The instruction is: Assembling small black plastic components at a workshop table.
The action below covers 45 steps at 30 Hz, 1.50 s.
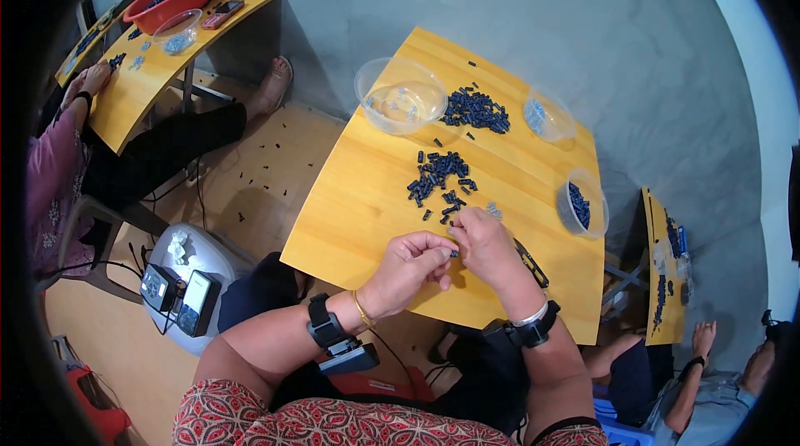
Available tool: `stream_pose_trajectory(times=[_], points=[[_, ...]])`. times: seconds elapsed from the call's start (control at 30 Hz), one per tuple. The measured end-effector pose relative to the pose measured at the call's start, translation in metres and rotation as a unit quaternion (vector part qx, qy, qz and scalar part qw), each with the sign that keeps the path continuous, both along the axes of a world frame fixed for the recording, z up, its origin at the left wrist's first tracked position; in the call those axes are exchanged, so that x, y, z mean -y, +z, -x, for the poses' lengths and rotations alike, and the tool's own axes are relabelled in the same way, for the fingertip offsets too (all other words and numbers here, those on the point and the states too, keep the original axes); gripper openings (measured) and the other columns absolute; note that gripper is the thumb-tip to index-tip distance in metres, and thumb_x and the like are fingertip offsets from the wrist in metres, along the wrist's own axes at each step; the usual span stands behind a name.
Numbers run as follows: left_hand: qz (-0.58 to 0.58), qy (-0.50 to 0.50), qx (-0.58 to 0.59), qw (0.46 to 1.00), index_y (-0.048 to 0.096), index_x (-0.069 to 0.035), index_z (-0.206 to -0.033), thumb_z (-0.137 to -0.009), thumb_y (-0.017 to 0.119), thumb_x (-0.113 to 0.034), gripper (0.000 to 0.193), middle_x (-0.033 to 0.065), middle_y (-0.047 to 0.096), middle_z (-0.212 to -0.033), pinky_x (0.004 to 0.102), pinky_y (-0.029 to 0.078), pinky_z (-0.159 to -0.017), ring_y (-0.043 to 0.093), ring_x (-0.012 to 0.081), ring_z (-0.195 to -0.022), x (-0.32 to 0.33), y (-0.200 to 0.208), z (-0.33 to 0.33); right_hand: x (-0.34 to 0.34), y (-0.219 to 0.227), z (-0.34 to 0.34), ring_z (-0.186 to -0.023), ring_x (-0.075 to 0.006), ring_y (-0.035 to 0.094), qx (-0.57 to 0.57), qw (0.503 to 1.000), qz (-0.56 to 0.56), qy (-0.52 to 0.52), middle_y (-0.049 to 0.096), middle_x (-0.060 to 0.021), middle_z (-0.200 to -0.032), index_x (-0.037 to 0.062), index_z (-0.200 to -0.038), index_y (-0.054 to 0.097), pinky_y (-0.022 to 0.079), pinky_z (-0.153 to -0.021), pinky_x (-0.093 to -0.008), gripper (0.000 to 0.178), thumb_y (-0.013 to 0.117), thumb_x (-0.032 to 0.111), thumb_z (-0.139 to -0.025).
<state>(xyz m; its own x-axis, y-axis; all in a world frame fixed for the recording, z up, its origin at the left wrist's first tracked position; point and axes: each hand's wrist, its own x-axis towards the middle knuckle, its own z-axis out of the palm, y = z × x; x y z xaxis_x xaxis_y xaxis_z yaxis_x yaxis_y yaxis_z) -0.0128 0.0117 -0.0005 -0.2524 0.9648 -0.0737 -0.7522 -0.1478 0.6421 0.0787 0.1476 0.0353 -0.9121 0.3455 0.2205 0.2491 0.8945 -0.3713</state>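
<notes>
Left hand: The left hand (402, 273) has its thumb and fingers pinched on a tiny dark piece (454, 254), maybe to keep it steady.
Right hand: The right hand (487, 248) has its fingers curled in just beside that piece; I cannot tell if they grip anything.
Near pile: Short black tube-shaped pieces (440, 173) lie just past the hands on the yellow wooden tabletop (350, 213), likely for easy reach.
Tubs: A wide clear plastic bowl (372, 82) and two smaller clear plastic tubs, one with pale bits (560, 125), one with black pieces (597, 214), probably keep kinds apart.
In the way: The right arm partly hides a long black tool (532, 264).
</notes>
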Motion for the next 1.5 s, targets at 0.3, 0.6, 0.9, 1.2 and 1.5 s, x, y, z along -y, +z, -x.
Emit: stream_pose_trajectory(times=[0.3,0.6,0.9,1.2,1.5], points=[[-0.010,0.010,0.024,1.000,0.059,0.000,-0.091,-0.086,0.051,-0.004,0.011,0.0036,0.055,-0.072,0.0285,0.050,-0.058,0.052,0.0103,-0.064,-0.004,-0.001,-0.002,0.000,0.007,-0.011,-0.072,-0.0394,0.053,0.051,0.998,-0.008,-0.038,0.052,-0.0206,-0.073,-0.0009,-0.080,0.043,0.044,-0.064,-0.0439,0.017,0.055,-0.002,-0.068],[0.018,0.013,0.034,0.999,0.058,0.001,-0.092,-0.085,0.052,-0.005,0.011,0.0041,0.054,-0.071,0.0238,0.050,-0.058,0.053,0.0109,-0.061,-0.006,0.001,-0.001,0.004,0.000,-0.037,-0.069,-0.0156,0.055,-0.124,0.929,0.343,-0.062,0.056,-0.0073,-0.079,-0.0011,-0.093,0.049,0.045,-0.062,-0.0279,0.014,0.050,-0.002,-0.079],[0.017,0.001,0.014,1.000,0.058,0.001,-0.095,-0.087,0.049,-0.007,0.013,0.0057,0.056,-0.075,0.0295,0.050,-0.062,0.054,0.0134,-0.066,-0.006,0.001,-0.001,0.021,-0.004,-0.042,-0.071,-0.0098,0.053,-0.237,0.733,0.637,0.009,0.054,-0.0036,-0.078,0.0004,-0.093,0.050,0.044,-0.065,-0.0217,0.007,0.049,0.001,-0.085],[-0.001,-0.013,0.029,0.999,0.056,0.001,-0.096,-0.088,0.049,-0.007,0.013,0.0057,0.055,-0.075,0.0304,0.050,-0.065,0.054,0.0141,-0.067,-0.005,0.002,-0.001,0.029,-0.011,-0.045,-0.072,-0.0078,0.052,-0.227,0.753,0.617,-0.018,0.053,-0.0018,-0.080,0.0022,-0.094,0.049,0.045,-0.066,-0.0208,0.009,0.050,0.002,-0.085],[-0.010,-0.014,0.030,0.999,0.058,0.000,-0.095,-0.087,0.049,-0.007,0.013,0.0052,0.056,-0.076,0.0283,0.048,-0.061,0.054,0.0125,-0.068,-0.005,0.000,0.000,0.030,-0.004,-0.041,-0.075,-0.0087,0.048,-0.230,0.860,0.455,0.013,0.048,-0.0026,-0.081,0.0012,-0.089,0.048,0.041,-0.068,-0.0206,0.010,0.050,-0.005,-0.081]])
